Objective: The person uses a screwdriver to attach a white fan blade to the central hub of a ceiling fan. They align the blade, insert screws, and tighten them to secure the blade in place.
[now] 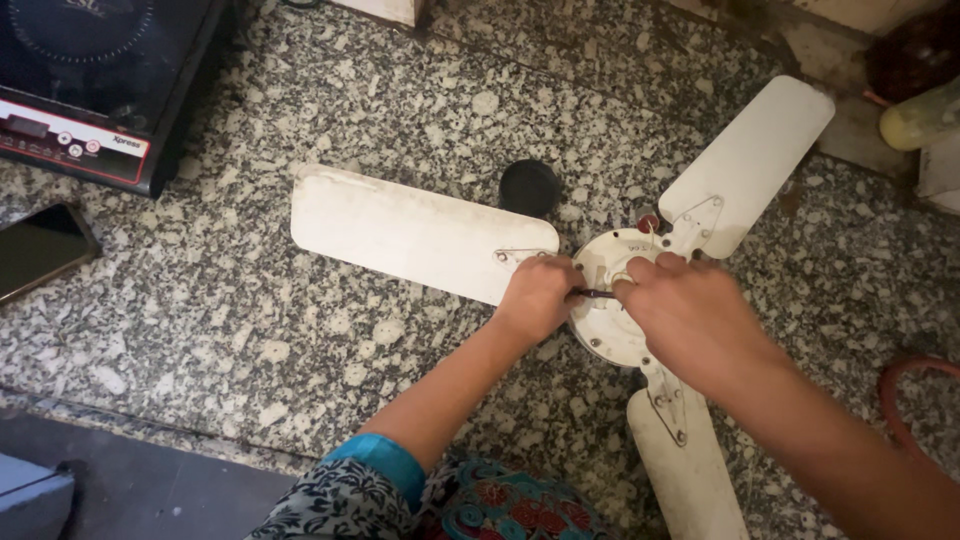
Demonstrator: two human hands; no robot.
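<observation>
The fingers of the left hand (pixel 538 295) are curled closed around one end of a thin dark metal tool (pixel 597 294), which lies level and points toward the right hand (pixel 685 310). The right hand's fingers bend down over the far end of that tool and press on the round white metal hub (pixel 603 335) of a ceiling fan; whether they pinch the tool cannot be told. The hub lies flat on a speckled grey granite tabletop (pixel 300 330), right of centre in the view. Three white fan blades spread from it: a long blade (pixel 415 230) pointing left, a blade (pixel 750 160) pointing up and right, and a blade (pixel 690 470) pointing toward the viewer. Just above the hub sits a small red cap (pixel 648 223), and near it, beyond the left blade, a black round knob-like object (pixel 529 187). Well apart, at the upper left, stands a black induction cooktop (pixel 95 80), with a dark smartphone (pixel 40 248) lying below it. A yellowish plastic bottle (pixel 920 118) lies at the upper right edge.
</observation>
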